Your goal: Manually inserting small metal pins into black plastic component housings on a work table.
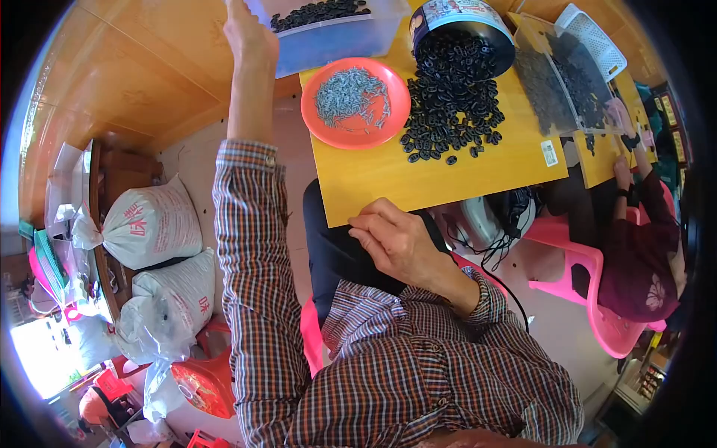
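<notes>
My left arm stretches far forward, and my left hand (252,36) is at the left end of a clear plastic bin (328,46) with small black pieces inside. Its fingers run past the top edge, so their pose is hidden. By the table's near left corner, my right hand (399,243) is closed, thumb and fingertips together; anything between them is too small to make out. A coral-red plate (320,123) on the yellow table (441,190) holds a heap of thin silvery screws or pins (347,95). Beside it, small black oval pieces (455,108) spill from a tipped round tub (467,15).
Another clear bin (549,75) of black pieces and a white basket (594,41) stand at the right. A co-worker in a maroon top (635,261) sits there on a pink chair (590,291). White sacks (153,224) stand at the left. Cables (497,243) hang under the table.
</notes>
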A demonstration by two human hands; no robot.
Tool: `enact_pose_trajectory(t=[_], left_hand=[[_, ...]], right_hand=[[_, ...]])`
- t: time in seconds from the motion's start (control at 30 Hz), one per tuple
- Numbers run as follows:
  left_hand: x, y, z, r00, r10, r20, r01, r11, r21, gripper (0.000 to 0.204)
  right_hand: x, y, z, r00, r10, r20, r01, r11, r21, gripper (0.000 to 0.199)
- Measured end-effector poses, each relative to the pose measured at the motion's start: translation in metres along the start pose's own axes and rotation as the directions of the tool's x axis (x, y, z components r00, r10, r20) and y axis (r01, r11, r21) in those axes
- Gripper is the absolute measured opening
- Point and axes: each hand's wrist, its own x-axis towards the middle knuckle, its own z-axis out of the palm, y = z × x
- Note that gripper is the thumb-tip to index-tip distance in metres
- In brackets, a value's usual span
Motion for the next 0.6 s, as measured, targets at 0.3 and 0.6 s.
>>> enact_pose_trajectory(t=[0.3, 0.6], left_hand=[[-0.169, 0.018, -0.109, 0.939, -0.182, 0.291, -0.159, 0.523, 0.837, 0.026], [-0.356, -0.01, -0.216, 0.863, -0.437, 0.254, -0.246, 0.074, 0.966, 0.034]], right_hand=[[0.003, 0.018, 0.012, 0.998, -0.014, -0.055, 0.016, 0.999, 0.042, 0.013], [-0.011, 0.038, 0.012, 0.989, 0.086, 0.117, -0.089, 0.996, 0.019, 0.013]])
